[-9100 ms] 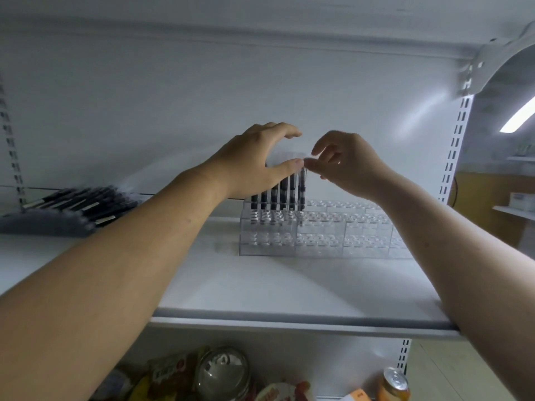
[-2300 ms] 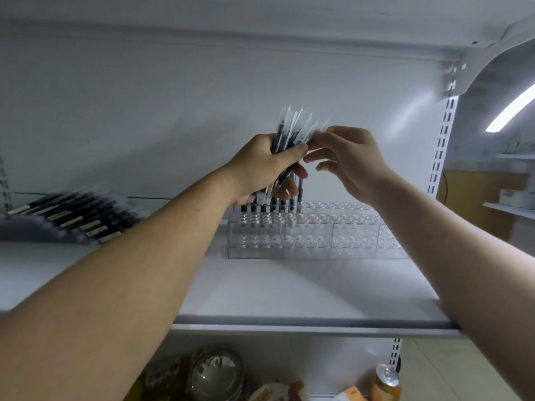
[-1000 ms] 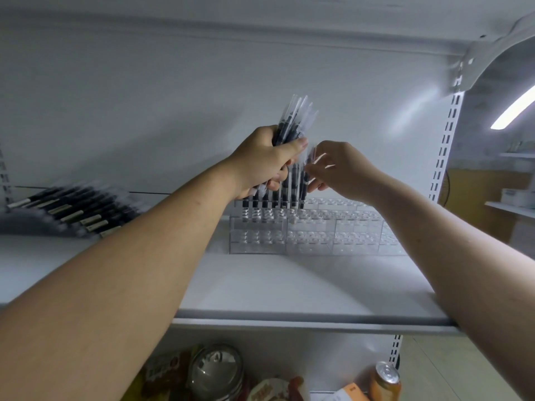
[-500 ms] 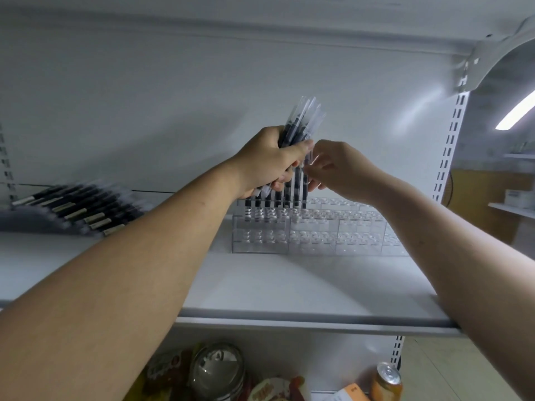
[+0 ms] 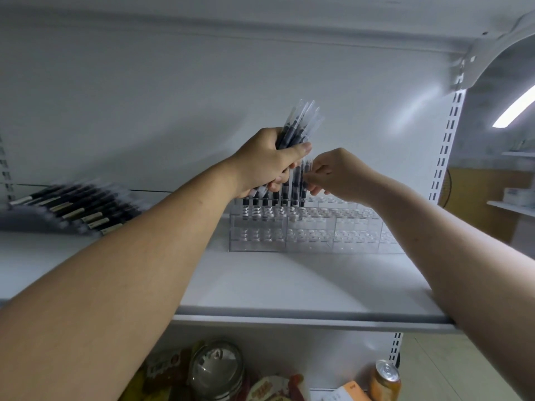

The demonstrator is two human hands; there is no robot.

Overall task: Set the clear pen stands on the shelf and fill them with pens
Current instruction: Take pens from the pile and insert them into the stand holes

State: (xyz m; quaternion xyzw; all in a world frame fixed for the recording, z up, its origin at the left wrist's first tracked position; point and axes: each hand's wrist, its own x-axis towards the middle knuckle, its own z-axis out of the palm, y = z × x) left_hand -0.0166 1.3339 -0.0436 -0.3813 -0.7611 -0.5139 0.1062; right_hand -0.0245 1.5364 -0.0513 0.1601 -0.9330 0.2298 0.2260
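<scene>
Right hand (image 5: 340, 175) has dropped since half a second ago: off the bundle, now down at the right end of the standing row. Left hand (image 5: 265, 164) is in the same spot, fingers (image 5: 298, 148) wrapped tight round a bundle of pens (image 5: 301, 123), with the clear ends fanning toward 1 o'clock. Right-hand fingers (image 5: 317, 172) are curled in, pinching what looks like one pen (image 5: 308, 165). It's blurry there, so I can't confirm it's seated in a hole.

Clear pen stands (image 5: 318, 233) sit side by side on the shelf (image 5: 289, 285), near the back wall, about 4 o'clock from frame centre. Standing pens (image 5: 285, 192) are upright in the back row of the leftmost stand, directly under the left hand.

Loose pens (image 5: 78, 206) lie flat on the shelf at 9 o'clock from the stands, well apart. On the lower shelf at 6 o'clock: a can (image 5: 385, 379), a jar lid (image 5: 217, 369) and some packets.
</scene>
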